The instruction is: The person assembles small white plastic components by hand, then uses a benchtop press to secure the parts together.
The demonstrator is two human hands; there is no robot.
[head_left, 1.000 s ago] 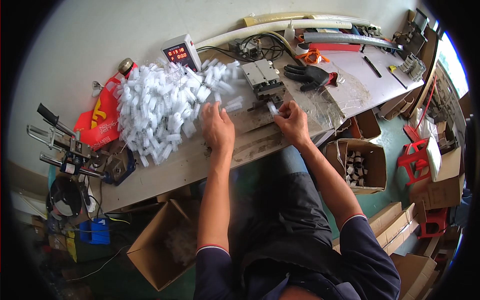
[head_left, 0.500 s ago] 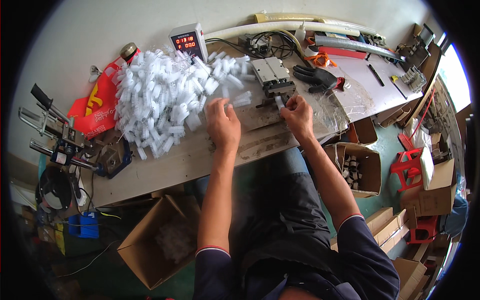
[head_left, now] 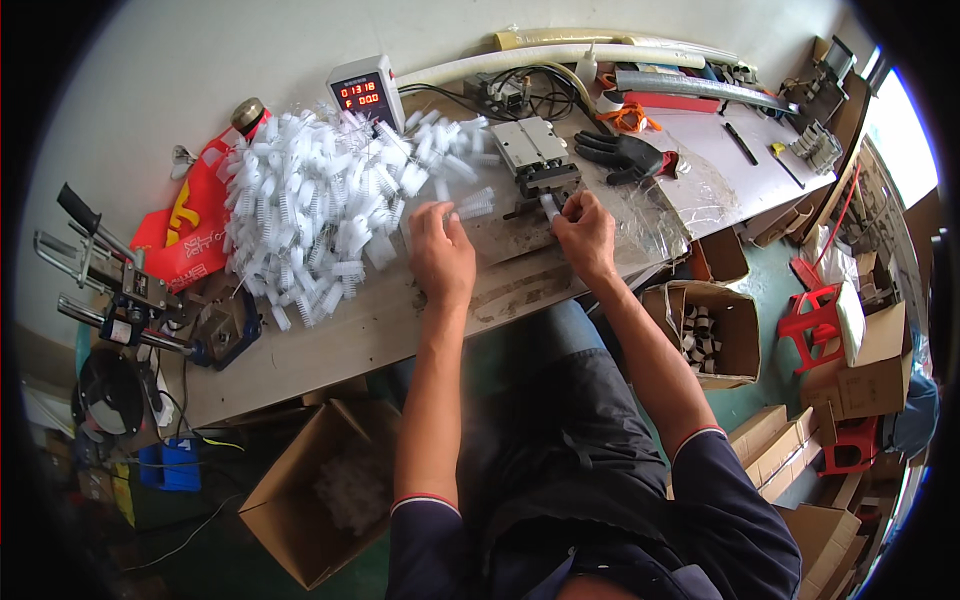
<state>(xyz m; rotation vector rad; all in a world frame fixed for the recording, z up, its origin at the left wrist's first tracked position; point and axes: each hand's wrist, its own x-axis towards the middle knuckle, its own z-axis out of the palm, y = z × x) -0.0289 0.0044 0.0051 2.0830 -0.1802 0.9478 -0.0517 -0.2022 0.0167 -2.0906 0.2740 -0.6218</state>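
My right hand (head_left: pixel 583 238) is closed in a pinch on a small white bristle brush (head_left: pixel 549 206), whose far end meets the front of a small metal clamping fixture (head_left: pixel 535 150). Most of that brush is covered by the fingers and the fixture. At the right edge of a big heap of white bristle brushes (head_left: pixel 310 195), my left hand (head_left: pixel 442 258) hovers over the bench, its fingertips blurred and partly turned away. Whether it holds anything I cannot make out. A few loose brushes (head_left: pixel 474 205) lie between the left hand and the fixture.
Behind the heap stands a counter box with a red display (head_left: pixel 362 95). A black glove (head_left: pixel 620 155) lies right of the fixture. A hand-lever press (head_left: pixel 130 290) is at the bench's left end. Open cartons (head_left: pixel 290 500) sit below the front edge (head_left: pixel 330 370).
The whole view has shifted slightly. My right hand stays pinched at the fixture, and my left hand remains beside the heap, its fingers still blurred.
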